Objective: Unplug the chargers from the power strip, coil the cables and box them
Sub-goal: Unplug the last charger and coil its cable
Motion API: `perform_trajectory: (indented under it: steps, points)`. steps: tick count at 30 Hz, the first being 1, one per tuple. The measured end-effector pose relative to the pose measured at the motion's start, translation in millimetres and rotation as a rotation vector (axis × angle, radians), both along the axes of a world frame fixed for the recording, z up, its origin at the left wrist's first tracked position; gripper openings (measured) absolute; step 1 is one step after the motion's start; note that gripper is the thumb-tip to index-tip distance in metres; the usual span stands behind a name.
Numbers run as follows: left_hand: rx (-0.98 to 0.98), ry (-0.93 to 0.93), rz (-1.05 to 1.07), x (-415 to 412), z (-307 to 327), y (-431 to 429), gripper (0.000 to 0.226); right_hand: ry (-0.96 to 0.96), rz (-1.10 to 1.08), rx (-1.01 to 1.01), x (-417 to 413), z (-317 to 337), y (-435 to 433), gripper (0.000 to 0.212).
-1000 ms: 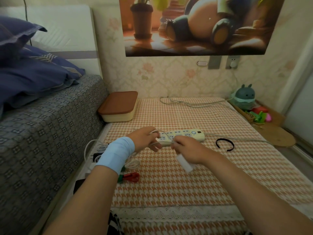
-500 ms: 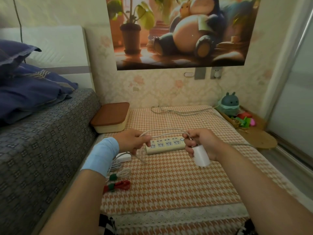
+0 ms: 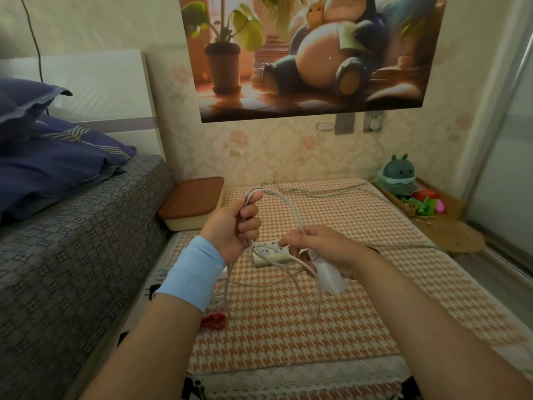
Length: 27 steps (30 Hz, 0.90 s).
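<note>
— What are the hands doing?
— The left hand (image 3: 233,226) is gripping loops of the white cable (image 3: 291,209), fingers curled round them, holding them up over the checked cloth (image 3: 288,327). The right hand (image 3: 323,249) is pinching the same cable just to the right, and the charger (image 3: 330,277) is sticking out below its palm.
— Where is the power strip (image 3: 271,254) lying?
— Flat on the cloth just beyond the hands, partly hidden by them.
— And the box (image 3: 191,202)?
— It is sitting at the far left corner beside the bed, its brown lid on. A red bundle (image 3: 215,320) is lying near the left wrist.
</note>
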<state>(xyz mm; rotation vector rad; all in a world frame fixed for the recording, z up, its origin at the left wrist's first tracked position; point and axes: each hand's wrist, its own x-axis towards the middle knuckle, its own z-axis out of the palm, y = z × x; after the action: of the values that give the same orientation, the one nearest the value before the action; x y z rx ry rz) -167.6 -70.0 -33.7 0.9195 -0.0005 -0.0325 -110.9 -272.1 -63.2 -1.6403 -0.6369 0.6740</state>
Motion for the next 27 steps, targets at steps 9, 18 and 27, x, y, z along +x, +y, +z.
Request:
perform_trajectory:
  steps: [9,18,27]
  points:
    - [0.308,0.059,0.08,11.2,-18.8,-10.4,0.03,-0.21,0.0,-0.162,-2.7,0.8,11.7,0.032]
    - [0.447,0.086,-0.037,13.8,-33.4,-30.1,0.032,-0.353,-0.197,-0.075,-6.1,-15.3,33.5,0.014]
    - [1.314,0.041,0.007,-5.5,-34.6,21.3,0.03,-0.05,-0.409,0.033,19.4,-14.5,7.1,0.031]
